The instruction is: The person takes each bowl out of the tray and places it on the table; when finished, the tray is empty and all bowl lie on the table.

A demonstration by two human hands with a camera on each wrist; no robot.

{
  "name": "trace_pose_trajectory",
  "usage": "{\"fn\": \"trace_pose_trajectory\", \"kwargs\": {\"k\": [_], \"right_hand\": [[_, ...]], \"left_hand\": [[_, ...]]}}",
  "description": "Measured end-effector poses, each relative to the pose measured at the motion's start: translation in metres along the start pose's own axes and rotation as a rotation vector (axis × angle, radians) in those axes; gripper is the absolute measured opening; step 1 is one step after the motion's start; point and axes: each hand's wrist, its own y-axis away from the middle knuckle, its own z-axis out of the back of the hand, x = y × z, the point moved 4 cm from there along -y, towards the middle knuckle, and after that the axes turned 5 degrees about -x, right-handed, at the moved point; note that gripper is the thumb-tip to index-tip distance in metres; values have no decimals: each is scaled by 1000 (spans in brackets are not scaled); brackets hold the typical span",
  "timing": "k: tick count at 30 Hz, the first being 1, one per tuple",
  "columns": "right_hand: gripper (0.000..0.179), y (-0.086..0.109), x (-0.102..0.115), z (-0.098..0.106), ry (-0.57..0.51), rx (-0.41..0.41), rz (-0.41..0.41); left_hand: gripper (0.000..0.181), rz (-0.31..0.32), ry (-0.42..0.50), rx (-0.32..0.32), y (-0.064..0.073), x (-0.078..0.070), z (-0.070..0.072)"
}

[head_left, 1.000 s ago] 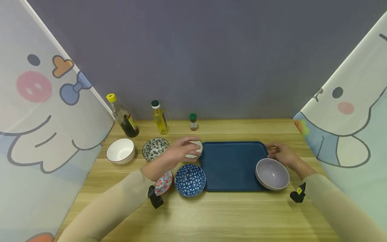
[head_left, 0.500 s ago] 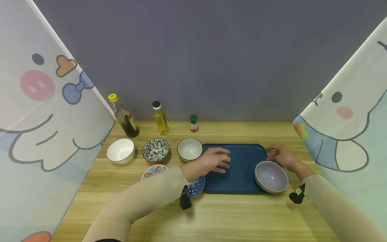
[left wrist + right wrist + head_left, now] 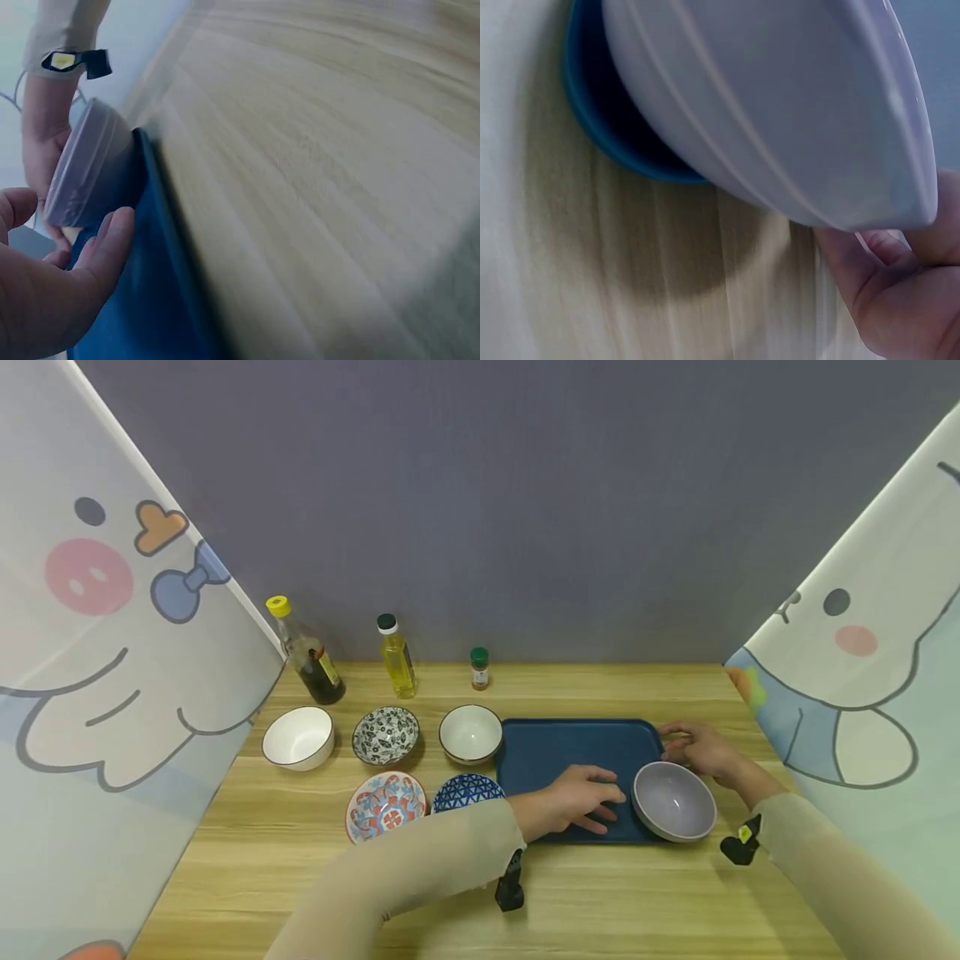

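Observation:
A lavender bowl (image 3: 674,802) stands at the right end of the dark blue tray (image 3: 551,739), jutting past its edge. My left hand (image 3: 581,797) hovers over the tray left of this bowl, fingers spread and holding nothing. In the left wrist view its thumb and fingers point towards the bowl (image 3: 94,165), apart from it. Beyond the bowl, at the tray's right edge, my right hand (image 3: 697,750) lies with loosely bent fingers. The bowl hides part of this hand in the right wrist view, so contact there is unclear.
Left of the tray stand two white bowls (image 3: 298,737) (image 3: 471,732), a black-patterned bowl (image 3: 386,735), a red-patterned dish (image 3: 386,807) and a blue-patterned bowl (image 3: 467,792), partly behind my left sleeve. A soy sauce bottle (image 3: 318,672), an oil bottle (image 3: 398,664) and a green-capped jar (image 3: 480,668) line the back.
My left hand has swept right, from above the white bowl beside the tray to near the lavender bowl. The right hand and the lavender bowl have stayed in place.

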Motion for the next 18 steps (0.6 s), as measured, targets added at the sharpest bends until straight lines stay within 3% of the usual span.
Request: {"fn": "trace_pose_trajectory", "kwargs": {"k": [8, 18], "right_hand": [[58, -1, 0, 2, -40, 28, -28], [58, -1, -1, 5, -40, 29, -37]], "left_hand": [[46, 22, 48, -53, -8, 7, -24], [35, 26, 100, -92, -16, 10, -39]]}}
